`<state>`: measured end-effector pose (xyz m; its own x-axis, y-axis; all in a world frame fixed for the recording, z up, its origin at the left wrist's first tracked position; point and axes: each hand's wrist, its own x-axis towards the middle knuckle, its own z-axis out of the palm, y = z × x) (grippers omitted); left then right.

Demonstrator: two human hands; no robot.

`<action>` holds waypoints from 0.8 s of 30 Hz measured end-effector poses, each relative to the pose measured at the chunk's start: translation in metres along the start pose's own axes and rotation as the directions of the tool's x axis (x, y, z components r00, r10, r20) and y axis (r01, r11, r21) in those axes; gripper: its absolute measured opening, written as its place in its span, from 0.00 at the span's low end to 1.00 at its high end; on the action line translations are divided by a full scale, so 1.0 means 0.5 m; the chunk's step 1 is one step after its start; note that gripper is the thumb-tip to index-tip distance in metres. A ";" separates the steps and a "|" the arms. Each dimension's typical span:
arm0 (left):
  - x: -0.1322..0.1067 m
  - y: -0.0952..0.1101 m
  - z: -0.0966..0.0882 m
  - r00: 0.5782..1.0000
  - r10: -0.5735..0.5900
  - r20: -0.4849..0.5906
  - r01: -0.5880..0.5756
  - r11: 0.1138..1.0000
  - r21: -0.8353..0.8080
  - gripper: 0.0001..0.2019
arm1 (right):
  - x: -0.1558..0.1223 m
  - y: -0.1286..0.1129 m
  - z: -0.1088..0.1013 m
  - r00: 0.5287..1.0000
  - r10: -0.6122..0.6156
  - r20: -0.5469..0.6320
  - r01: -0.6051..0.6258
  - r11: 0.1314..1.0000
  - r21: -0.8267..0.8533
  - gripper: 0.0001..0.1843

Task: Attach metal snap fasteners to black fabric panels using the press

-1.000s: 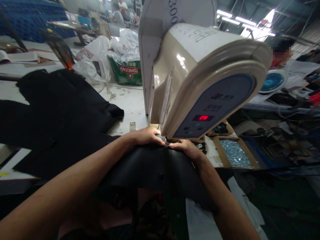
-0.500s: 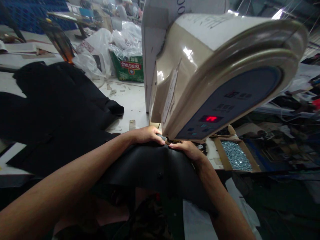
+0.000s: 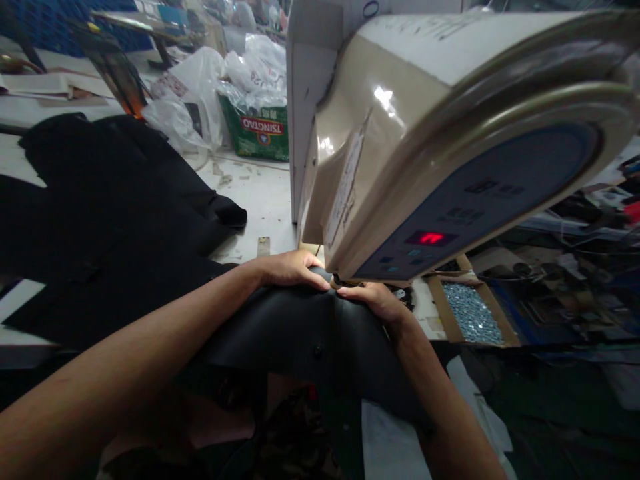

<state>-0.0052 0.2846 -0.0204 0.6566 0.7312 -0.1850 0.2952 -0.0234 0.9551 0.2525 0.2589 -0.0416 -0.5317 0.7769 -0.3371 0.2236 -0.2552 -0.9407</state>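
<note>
A black sheet of leather-like material (image 3: 285,327) drapes over the table's front edge, with a small round dark stud (image 3: 317,350) on it. My left hand (image 3: 297,269) grips its upper edge from the left, thumb on top and fingers hidden beneath. From the right, my right hand (image 3: 373,297) holds the same edge, its thumb close to the left one. Both thumbs meet just under the head of a beige machine (image 3: 395,167), whose panel shows a red lit display (image 3: 431,238). The machine's working tip is mostly hidden by its head and my thumbs.
Left of me, a pile of black material (image 3: 120,200) covers the table. Behind it stand clear plastic bags (image 3: 200,87) and a green Tsingtao carton (image 3: 257,127). To the right sits a cardboard box (image 3: 507,327) of small shiny metal pieces (image 3: 470,310).
The view has shifted slightly, so the machine head looks larger and closer. My hands and the black material keep nearly the same place under it.
</note>
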 end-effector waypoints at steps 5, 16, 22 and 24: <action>0.000 -0.005 -0.001 0.997 -0.053 0.063 0.056 0.997 -0.055 0.19 | -0.001 0.005 -0.002 1.000 0.025 0.004 -0.025 1.000 -0.004 0.27; 0.001 -0.006 -0.005 0.998 -0.013 0.062 0.014 1.000 -0.017 0.19 | 0.002 0.012 -0.001 0.998 -0.038 -0.049 0.037 0.999 -0.019 0.27; 0.002 -0.001 -0.006 0.997 -0.036 0.061 0.035 0.999 0.016 0.18 | -0.001 0.013 -0.003 0.997 -0.052 -0.063 0.049 0.998 -0.044 0.28; 0.003 -0.001 -0.006 0.998 -0.032 0.057 0.030 0.999 0.027 0.19 | 0.000 0.015 -0.006 0.997 -0.057 -0.059 0.054 0.997 -0.063 0.28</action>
<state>-0.0064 0.2877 -0.0204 0.6852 0.6918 -0.2280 0.3337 -0.0199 0.9425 0.2564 0.2589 -0.0484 -0.4947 0.8228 -0.2797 0.2455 -0.1764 -0.9532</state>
